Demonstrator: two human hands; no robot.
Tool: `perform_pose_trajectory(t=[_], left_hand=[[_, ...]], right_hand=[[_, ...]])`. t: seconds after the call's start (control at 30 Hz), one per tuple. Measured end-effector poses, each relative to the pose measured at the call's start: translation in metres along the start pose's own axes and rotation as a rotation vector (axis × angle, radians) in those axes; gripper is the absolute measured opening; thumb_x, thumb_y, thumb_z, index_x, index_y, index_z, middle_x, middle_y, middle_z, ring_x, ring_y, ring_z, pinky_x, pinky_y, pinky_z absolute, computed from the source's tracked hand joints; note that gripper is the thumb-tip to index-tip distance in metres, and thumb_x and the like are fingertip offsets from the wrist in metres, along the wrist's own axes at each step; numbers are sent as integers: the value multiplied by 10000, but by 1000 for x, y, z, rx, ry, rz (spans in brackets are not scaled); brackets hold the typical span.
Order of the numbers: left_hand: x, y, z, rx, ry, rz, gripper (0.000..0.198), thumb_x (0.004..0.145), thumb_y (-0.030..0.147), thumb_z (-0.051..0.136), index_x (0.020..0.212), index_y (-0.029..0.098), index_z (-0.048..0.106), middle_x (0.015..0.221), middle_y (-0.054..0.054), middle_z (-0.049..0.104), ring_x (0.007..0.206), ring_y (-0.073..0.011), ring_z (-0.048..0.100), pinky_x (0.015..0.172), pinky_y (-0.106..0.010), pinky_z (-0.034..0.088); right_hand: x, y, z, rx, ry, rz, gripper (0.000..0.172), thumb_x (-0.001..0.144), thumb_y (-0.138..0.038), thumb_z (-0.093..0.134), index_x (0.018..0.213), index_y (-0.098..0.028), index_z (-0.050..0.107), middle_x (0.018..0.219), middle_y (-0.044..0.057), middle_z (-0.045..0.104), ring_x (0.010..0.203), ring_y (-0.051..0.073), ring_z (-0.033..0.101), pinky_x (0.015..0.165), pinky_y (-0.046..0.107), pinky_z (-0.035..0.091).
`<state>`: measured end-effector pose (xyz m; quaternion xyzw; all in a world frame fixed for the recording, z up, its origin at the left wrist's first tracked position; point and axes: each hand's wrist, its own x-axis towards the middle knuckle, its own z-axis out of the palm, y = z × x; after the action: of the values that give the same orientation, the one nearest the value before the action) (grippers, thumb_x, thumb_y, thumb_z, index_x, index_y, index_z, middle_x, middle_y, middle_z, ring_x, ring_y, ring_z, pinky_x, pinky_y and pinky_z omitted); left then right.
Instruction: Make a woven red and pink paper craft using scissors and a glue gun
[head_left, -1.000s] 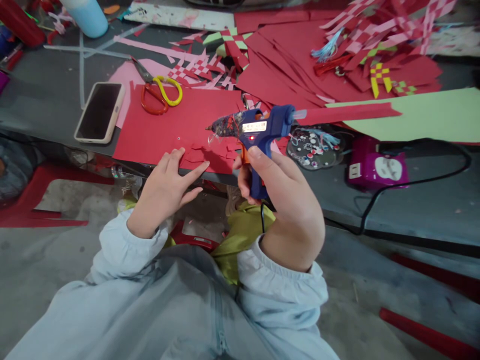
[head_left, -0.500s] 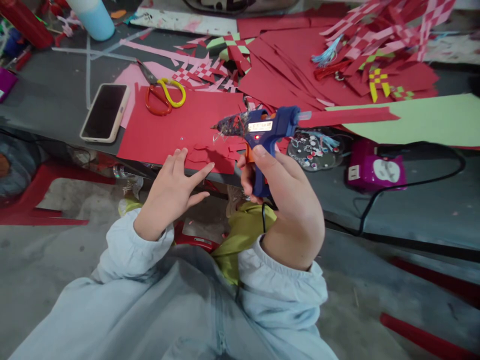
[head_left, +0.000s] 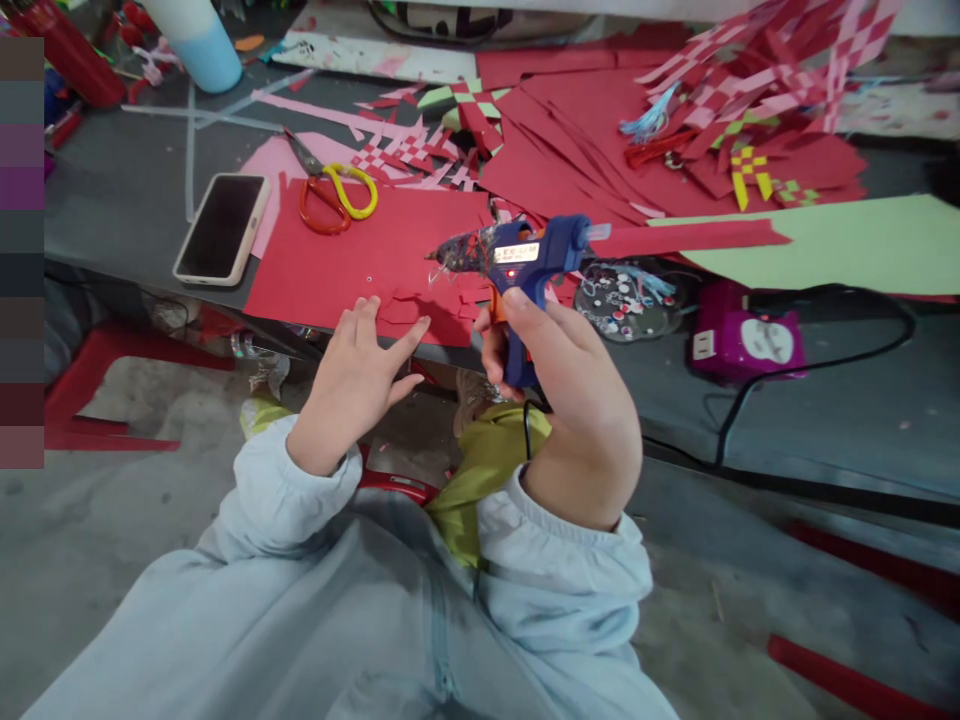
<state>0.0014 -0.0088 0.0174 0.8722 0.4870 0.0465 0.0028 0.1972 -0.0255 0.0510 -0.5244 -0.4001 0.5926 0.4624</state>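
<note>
My right hand grips the handle of a blue glue gun, its nozzle pointing left above the table edge and its red light on. My left hand is open, fingers spread, with the fingertips resting near small red paper cut pieces at the near edge of a red paper sheet. The gun's nozzle hangs just above and right of those pieces.
Scissors with yellow and orange handles and a phone lie left on the grey table. Woven red paper strips, a green sheet, a purple power socket with black cable and a blue cylinder stand around.
Both hands and the glue gun keep their pose; the view has shifted slightly, so everything sits a little further right and lower.
</note>
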Motion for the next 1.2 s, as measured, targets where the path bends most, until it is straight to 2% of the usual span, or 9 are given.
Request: perform_pose_trajectory(t=[0.13,0.2,0.33,0.4,0.57,0.8,0.93,1.0,1.2], left_hand=[[-2,-2,-3,2,-39,50,556,893,289,604,1431,319,464,1520,-219,343,1416,-437,348,1086,-619,356],[-2,-5,-3,15,-42,74,614,885,299,619,1464,315,414,1523,-229,329,1418,-456,332,1087,-623,351],[-3,-11,2,-25,4,-1,736,910,361,574,1511,67,269,1442,-320,404,1379,-422,398,1089,-564,389],[-2,-14,5,-44,27,-47,677,929,337,532,1463,-11,307,1406,-324,451,1350,-389,439,1089,-538,406],[-2,-14,5,3,41,-21,501,932,259,510,1387,58,449,1424,-282,454,1347,-367,446,1085,-554,411],[-4,-12,1,-26,13,36,468,926,285,539,1378,168,510,1458,-272,397,1377,-412,402,1065,-595,402],[-6,-13,3,-16,21,94,533,908,273,572,1429,255,456,1503,-234,355,1411,-423,352,1079,-635,363],[-7,-16,5,-21,21,105,585,909,256,564,1470,246,396,1504,-244,352,1418,-419,341,1091,-628,353],[-8,-33,6,-99,54,63,647,917,258,516,1498,67,305,1435,-245,464,1366,-337,435,1124,-507,383]], right_hand=[[1,0,0,-13,2,-10,387,823,-609,598,804,-222,603,528,-42,527,406,76,449,374,212,311],[2,1,1,-24,-8,-14,382,834,-598,588,797,-218,602,522,-41,530,402,74,450,372,208,309],[5,2,1,-30,-26,-3,391,845,-595,572,789,-208,597,507,-41,531,377,67,434,368,206,305],[7,3,1,-33,-23,-2,406,837,-612,572,797,-208,594,507,-42,529,380,67,439,369,206,303],[7,4,1,-50,-23,-11,422,831,-627,569,807,-207,587,512,-46,528,388,65,448,378,203,312],[7,4,0,-62,-39,-5,416,840,-624,560,801,-210,579,515,-46,531,387,65,448,381,206,316],[8,5,1,-48,-44,-11,400,846,-612,563,815,-213,583,519,-45,531,386,65,443,378,206,313],[8,5,2,-50,-34,-23,401,846,-613,564,811,-213,583,525,-44,531,384,61,433,378,208,313],[8,3,5,-46,-19,-38,395,847,-602,568,799,-210,585,520,-45,529,390,65,445,371,206,318]])
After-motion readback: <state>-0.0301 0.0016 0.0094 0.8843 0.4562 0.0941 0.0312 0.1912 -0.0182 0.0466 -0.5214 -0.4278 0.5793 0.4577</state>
